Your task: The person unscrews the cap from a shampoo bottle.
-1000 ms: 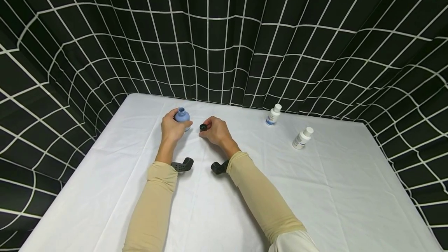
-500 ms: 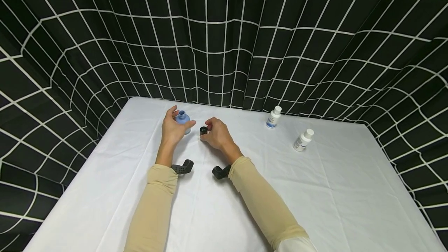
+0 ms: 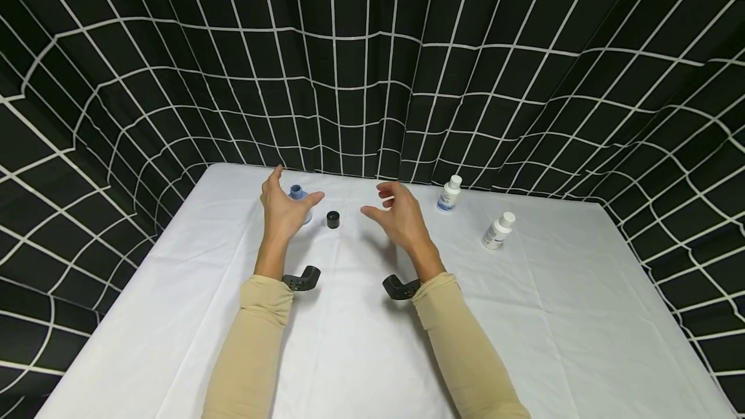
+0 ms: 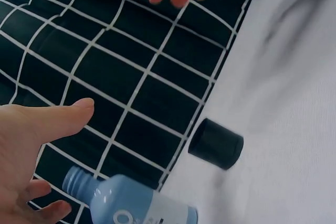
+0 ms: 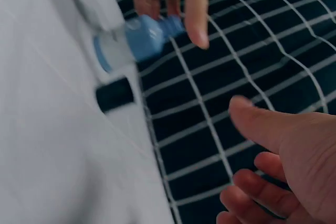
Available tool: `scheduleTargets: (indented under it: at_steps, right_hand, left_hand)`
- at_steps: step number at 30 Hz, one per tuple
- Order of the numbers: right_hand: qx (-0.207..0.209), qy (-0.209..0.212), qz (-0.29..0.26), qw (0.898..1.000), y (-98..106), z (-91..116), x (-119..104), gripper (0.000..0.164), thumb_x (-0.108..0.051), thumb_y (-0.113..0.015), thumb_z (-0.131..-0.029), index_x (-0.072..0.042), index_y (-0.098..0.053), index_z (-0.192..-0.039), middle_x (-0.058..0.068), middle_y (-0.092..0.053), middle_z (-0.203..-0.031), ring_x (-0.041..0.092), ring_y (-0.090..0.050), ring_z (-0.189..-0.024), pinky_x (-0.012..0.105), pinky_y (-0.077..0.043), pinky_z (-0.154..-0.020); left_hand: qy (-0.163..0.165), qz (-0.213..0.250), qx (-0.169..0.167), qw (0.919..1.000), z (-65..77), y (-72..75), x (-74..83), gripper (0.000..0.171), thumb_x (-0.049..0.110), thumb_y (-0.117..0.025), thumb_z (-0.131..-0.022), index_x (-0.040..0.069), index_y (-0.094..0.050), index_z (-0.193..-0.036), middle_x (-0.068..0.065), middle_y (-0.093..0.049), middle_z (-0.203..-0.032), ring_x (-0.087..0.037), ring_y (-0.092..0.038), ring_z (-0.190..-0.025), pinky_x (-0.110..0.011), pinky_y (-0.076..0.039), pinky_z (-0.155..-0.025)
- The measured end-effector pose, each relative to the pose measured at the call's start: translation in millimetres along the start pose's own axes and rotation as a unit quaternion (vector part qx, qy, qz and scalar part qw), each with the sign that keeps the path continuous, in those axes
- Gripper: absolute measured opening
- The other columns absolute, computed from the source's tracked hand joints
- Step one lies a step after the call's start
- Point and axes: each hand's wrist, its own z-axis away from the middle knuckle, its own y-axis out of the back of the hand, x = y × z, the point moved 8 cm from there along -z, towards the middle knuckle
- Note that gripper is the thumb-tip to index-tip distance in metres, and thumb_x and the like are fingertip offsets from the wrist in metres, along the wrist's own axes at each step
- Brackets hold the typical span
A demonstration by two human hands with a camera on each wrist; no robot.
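Observation:
A blue bottle with a bare threaded neck stands uncapped on the white cloth. My left hand hovers beside and over it, thumb and fingers spread apart, and hides part of it in the head view. Just right of the bottle a black cap rests on the cloth, its hollow side facing up. Farther right my right hand is raised with thumb and fingers parted and nothing between them. The right wrist view also has the cap and the bottle, away from that hand.
Two white-capped bottles stand to the right: one with a blue-marked label near the back edge, another nearer and farther right. A white cloth covers the table. Behind and at the sides hangs a black curtain with white grid lines.
My right hand has let go of the black cap, leaving it on the cloth, and moved right. My left hand has released the blue bottle and its fingers have spread wider.

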Motion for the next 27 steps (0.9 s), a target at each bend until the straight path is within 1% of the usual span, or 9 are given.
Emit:
scheduleTargets:
  at_steps: [3, 7, 10, 14, 18, 20, 22, 27]
  right_hand:
    - [0.031, -0.005, -0.011, 0.999, 20, 2, 7, 0.059, -0.033, -0.083, -0.086, -0.009, -0.058, -0.134, 0.013, -0.064, -0.127, 0.032, -0.064, -0.114, 0.043, -0.055, -0.097]
    - [0.065, -0.009, -0.022, 0.998, 46, 2, 14, 0.062, -0.035, -0.083, -0.085, -0.008, -0.058, -0.134, 0.014, -0.063, -0.128, 0.032, -0.063, -0.116, 0.045, -0.054, -0.097]
    - [0.095, -0.016, -0.031, 0.995, 65, 3, 22, 0.062, -0.035, -0.084, -0.085, -0.007, -0.058, -0.134, 0.013, -0.063, -0.129, 0.032, -0.063, -0.117, 0.045, -0.054, -0.097]
    - [0.136, -0.023, -0.042, 0.989, 84, 3, 34, 0.061, -0.034, -0.084, -0.085, -0.007, -0.059, -0.133, 0.013, -0.062, -0.131, 0.031, -0.063, -0.116, 0.044, -0.053, -0.097]
    - [0.163, -0.024, -0.045, 0.985, 97, 1, 45, 0.061, -0.032, -0.084, -0.085, -0.005, -0.058, -0.133, 0.014, -0.06, -0.132, 0.032, -0.062, -0.116, 0.041, -0.051, -0.097]
    - [0.176, -0.029, -0.046, 0.983, 104, 1, 52, 0.061, -0.031, -0.084, -0.085, -0.004, -0.058, -0.133, 0.015, -0.059, -0.132, 0.033, -0.06, -0.117, 0.041, -0.05, -0.097]
    - [0.194, -0.038, -0.043, 0.979, 110, 2, 60, 0.061, -0.03, -0.084, -0.085, -0.004, -0.058, -0.133, 0.016, -0.059, -0.132, 0.032, -0.059, -0.116, 0.04, -0.049, -0.098]
    - [0.22, -0.064, -0.051, 0.972, 120, 3, 77, 0.061, -0.028, -0.082, -0.086, -0.002, -0.057, -0.135, 0.018, -0.056, -0.132, 0.034, -0.057, -0.117, 0.039, -0.046, -0.099]
  left_hand:
    - [-0.016, 0.001, 0.011, 0.9998, 3.1, -0.2, 6.4, 0.105, 0.033, -0.088, -0.079, 0.015, -0.026, -0.161, -0.014, -0.023, -0.165, -0.033, -0.021, -0.152, -0.052, -0.03, -0.123]
    - [-0.057, -0.001, 0.029, 0.9979, 8.0, 0.3, 20.1, 0.105, 0.031, -0.089, -0.078, 0.013, -0.027, -0.161, -0.013, -0.02, -0.168, -0.034, -0.014, -0.153, -0.054, -0.028, -0.124]
    - [-0.083, -0.005, 0.035, 0.9959, 11.2, -0.2, 29.8, 0.105, 0.03, -0.09, -0.077, 0.013, -0.027, -0.16, -0.012, -0.018, -0.168, -0.034, -0.013, -0.153, -0.054, -0.028, -0.123]
    - [-0.103, -0.004, 0.027, 0.9943, 14.5, -2.8, 40.2, 0.104, 0.029, -0.09, -0.077, 0.012, -0.029, -0.16, -0.01, -0.018, -0.169, -0.034, -0.013, -0.153, -0.055, -0.03, -0.122]
    - [-0.116, -0.003, 0.012, 0.9932, 19.0, -8.8, 50.3, 0.102, 0.029, -0.09, -0.078, 0.014, -0.031, -0.159, -0.007, -0.021, -0.168, -0.031, -0.014, -0.154, -0.053, -0.031, -0.122]
    - [-0.124, -0.005, 0.006, 0.9922, 23.2, -14.6, 55.2, 0.1, 0.029, -0.09, -0.078, 0.015, -0.032, -0.158, -0.006, -0.024, -0.168, -0.03, -0.016, -0.153, -0.053, -0.033, -0.121]
    - [-0.136, -0.012, -0.006, 0.9906, 27.8, -24.2, 58.7, 0.097, 0.03, -0.089, -0.079, 0.016, -0.034, -0.158, -0.006, -0.026, -0.167, -0.031, -0.017, -0.154, -0.054, -0.032, -0.121]
    - [-0.165, -0.029, -0.059, 0.9841, 39.7, -58.4, 65.6, 0.096, 0.031, -0.09, -0.078, 0.018, -0.036, -0.157, -0.005, -0.03, -0.165, -0.031, -0.02, -0.153, -0.056, -0.031, -0.121]
